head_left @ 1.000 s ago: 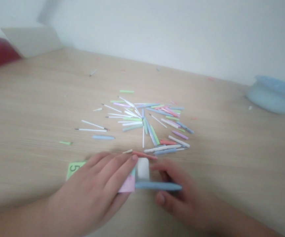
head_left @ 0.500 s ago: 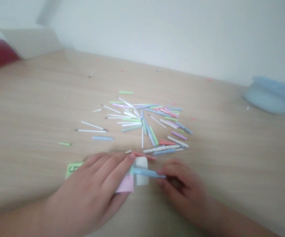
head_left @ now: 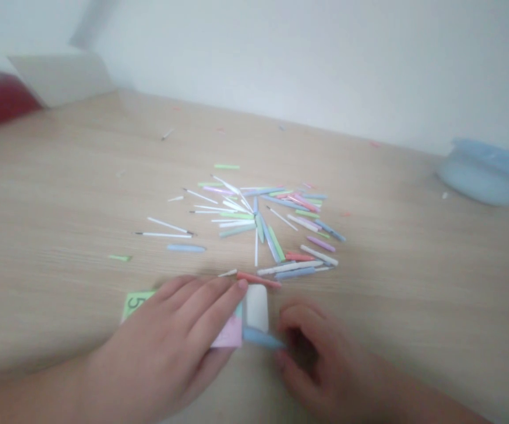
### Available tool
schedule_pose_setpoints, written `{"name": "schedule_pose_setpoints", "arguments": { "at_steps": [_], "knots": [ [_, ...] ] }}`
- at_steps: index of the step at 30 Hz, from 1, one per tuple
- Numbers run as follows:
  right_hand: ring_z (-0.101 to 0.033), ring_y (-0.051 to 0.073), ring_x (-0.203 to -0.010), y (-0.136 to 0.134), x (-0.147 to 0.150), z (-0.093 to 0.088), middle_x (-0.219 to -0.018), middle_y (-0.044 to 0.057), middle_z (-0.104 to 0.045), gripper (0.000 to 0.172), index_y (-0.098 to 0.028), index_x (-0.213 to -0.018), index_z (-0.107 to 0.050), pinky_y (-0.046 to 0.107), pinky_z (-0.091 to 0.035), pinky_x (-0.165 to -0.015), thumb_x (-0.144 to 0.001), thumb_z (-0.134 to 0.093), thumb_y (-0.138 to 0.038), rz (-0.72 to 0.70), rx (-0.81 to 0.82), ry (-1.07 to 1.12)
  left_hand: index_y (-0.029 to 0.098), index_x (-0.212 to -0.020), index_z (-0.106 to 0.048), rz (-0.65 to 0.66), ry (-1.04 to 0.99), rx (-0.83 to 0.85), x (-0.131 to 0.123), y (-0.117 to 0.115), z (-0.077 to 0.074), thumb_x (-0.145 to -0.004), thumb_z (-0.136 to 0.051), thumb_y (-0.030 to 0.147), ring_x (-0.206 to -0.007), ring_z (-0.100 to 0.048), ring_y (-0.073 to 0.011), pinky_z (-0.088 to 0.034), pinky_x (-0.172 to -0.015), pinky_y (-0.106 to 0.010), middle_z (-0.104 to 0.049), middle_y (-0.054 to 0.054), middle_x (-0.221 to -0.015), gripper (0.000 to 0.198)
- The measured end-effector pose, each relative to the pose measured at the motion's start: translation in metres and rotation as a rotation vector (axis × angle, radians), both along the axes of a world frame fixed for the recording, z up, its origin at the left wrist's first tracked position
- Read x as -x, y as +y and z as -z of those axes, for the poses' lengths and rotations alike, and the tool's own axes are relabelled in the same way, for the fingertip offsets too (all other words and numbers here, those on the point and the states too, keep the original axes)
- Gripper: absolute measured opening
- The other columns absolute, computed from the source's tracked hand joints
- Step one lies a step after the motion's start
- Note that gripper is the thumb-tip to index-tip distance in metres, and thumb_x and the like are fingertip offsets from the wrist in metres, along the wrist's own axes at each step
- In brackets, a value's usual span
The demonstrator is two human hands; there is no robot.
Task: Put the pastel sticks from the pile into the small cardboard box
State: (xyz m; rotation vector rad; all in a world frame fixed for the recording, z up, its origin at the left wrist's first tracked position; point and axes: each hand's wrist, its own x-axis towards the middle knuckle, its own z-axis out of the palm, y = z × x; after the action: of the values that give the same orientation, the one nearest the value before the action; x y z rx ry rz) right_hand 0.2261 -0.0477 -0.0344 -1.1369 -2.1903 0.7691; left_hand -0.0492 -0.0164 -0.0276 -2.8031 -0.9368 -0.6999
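The left hand (head_left: pixel 186 333) covers a pink packet (head_left: pixel 230 333), grip indeterminable, while the right hand (head_left: pixel 331 356), loosely parted, adjoins a blue stick (head_left: pixel 260 337), probably light, stiff, best pinched mid-length.

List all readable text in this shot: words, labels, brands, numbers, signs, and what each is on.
"5": on the green piece partly under the left hand, turned on its side; the hand may hide more.
Pink piece by the same hand: faint marks, too blurred to read.
Red object at far left: nothing legible, blurred.
No other text readable.
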Motion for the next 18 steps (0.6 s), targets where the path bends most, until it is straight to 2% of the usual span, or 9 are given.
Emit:
{"name": "schedule_pose_setpoints", "arguments": {
  "at_steps": [6,12,14,15,17,18],
  "knots": [
    [-0.058,0.012,-0.073,0.006,-0.002,0.006,-0.087,-0.003,-0.061,0.016,-0.025,-0.101,-0.057,0.023,-0.048,-0.065,-0.093,-0.063,-0.013,-0.055,0.017,0.088,0.008,-0.145,-0.055,-0.010,0.022,-0.022,0.001,-0.001,0.003,-0.101,-0.056,0.027,-0.115,-0.067,-0.0313,-0.047,-0.100,-0.048,-0.069,-0.016,-0.134,0.049],
    [-0.066,0.017,-0.075,0.010,0.004,0.011,-0.087,0.000,-0.070,0.009,-0.026,-0.102,-0.067,0.029,-0.055,-0.069,-0.097,-0.066,-0.019,0.055,0.001,0.118,0.009,-0.143,-0.057,0.014,0.018,-0.026,-0.001,0.000,0.000,-0.101,-0.055,0.028,-0.117,-0.066,-0.0303,-0.049,-0.101,-0.046,-0.071,-0.016,-0.132,0.046],
    [-0.070,0.018,-0.086,0.011,0.013,0.006,-0.097,0.003,-0.074,0.015,-0.025,-0.107,-0.068,0.030,-0.058,-0.079,-0.097,-0.062,-0.015,-0.027,-0.027,0.145,0.009,-0.143,-0.057,0.036,0.027,-0.034,-0.002,0.000,0.001,-0.101,-0.056,0.028,-0.119,-0.065,-0.0304,-0.047,-0.103,-0.046,-0.070,-0.015,-0.134,0.046],
    [-0.071,0.019,-0.097,0.011,0.018,0.003,-0.107,0.006,-0.075,0.021,-0.024,-0.113,-0.068,0.032,-0.059,-0.088,-0.097,-0.059,-0.013,-0.106,-0.049,0.131,0.009,-0.143,-0.057,0.041,0.030,-0.035,-0.002,0.000,0.002,-0.101,-0.057,0.027,-0.120,-0.065,-0.0303,-0.046,-0.105,-0.045,-0.070,-0.015,-0.135,0.046],
    [-0.066,0.022,-0.117,0.010,0.024,-0.004,-0.127,0.010,-0.071,0.034,-0.020,-0.128,-0.066,0.037,-0.052,-0.109,-0.096,-0.057,-0.011,-0.252,-0.117,0.058,0.009,-0.144,-0.057,0.036,0.031,-0.031,-0.001,0.000,0.004,-0.101,-0.057,0.027,-0.120,-0.064,-0.0296,-0.044,-0.106,-0.044,-0.069,-0.014,-0.136,0.046],
    [-0.063,0.023,-0.122,0.009,0.024,-0.007,-0.132,0.011,-0.069,0.039,-0.018,-0.133,-0.064,0.039,-0.048,-0.114,-0.095,-0.057,-0.011,-0.273,-0.159,0.018,0.009,-0.145,-0.056,0.032,0.033,-0.028,0.000,0.000,0.005,-0.101,-0.057,0.027,-0.121,-0.064,-0.0293,-0.044,-0.107,-0.044,-0.069,-0.014,-0.136,0.047]
  ]
}}
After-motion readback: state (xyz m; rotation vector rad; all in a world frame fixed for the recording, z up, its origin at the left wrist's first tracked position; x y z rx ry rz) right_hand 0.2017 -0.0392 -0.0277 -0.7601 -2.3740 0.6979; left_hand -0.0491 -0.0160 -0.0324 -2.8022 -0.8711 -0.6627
